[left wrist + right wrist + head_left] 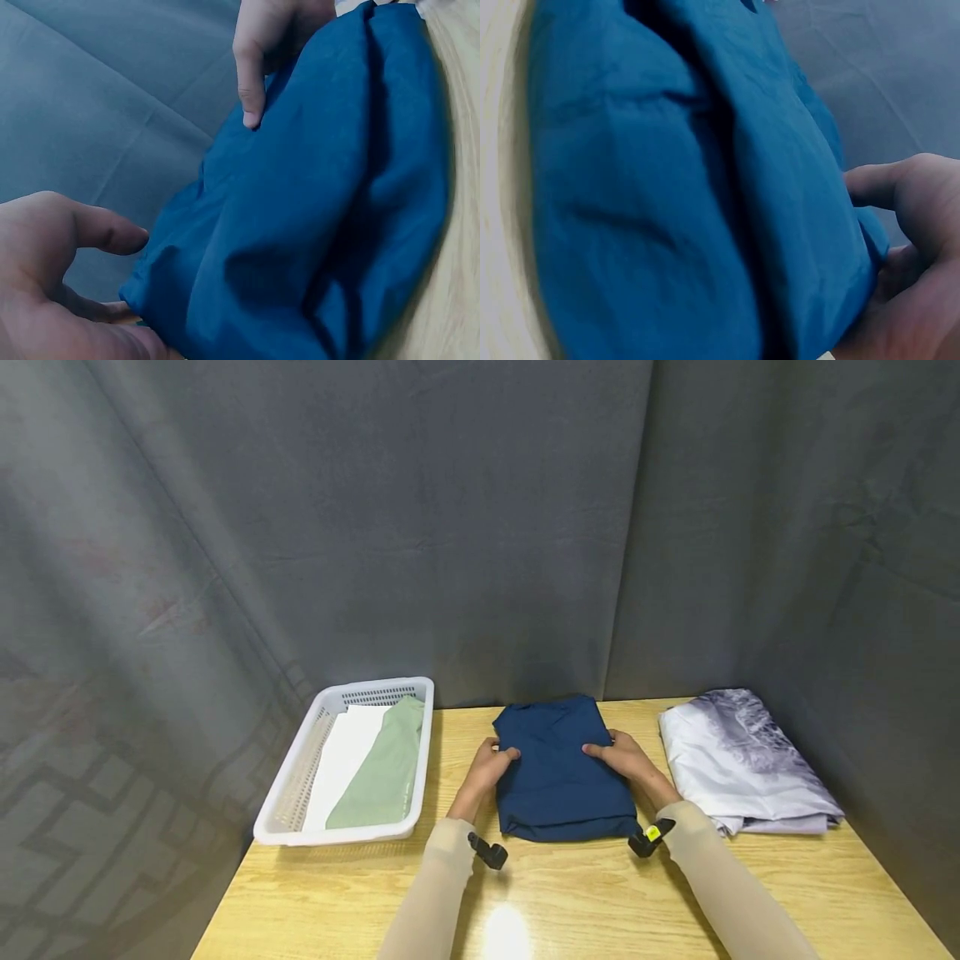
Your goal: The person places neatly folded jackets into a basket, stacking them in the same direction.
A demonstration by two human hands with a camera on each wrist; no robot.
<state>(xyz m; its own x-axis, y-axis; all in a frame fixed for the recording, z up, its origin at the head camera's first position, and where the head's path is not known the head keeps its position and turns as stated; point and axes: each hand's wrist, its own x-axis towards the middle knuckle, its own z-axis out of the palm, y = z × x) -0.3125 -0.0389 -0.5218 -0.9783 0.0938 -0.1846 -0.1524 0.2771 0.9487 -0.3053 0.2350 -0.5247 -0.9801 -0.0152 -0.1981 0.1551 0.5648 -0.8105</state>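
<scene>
A folded navy-blue garment (562, 777) lies on the wooden table in the head view, its near edge showing stacked layers. My left hand (490, 767) grips its left side, thumb on top and the other fingers at or under the edge. On the opposite side my right hand (628, 757) holds it the same way, thumb over the cloth. In the left wrist view the cloth (300, 195) bulges with a deep fold along its near side. The right wrist view shows the right hand (907, 262) at the cloth's edge, its fingertips partly hidden by fabric.
A white plastic basket (272, 793) stands at the left, holding a white cloth (348, 752) and a light green cloth (386, 777). To the right lies a folded white-and-grey patterned fabric (738, 760). Grey curtains (450, 527) hang behind the wooden table (337, 902).
</scene>
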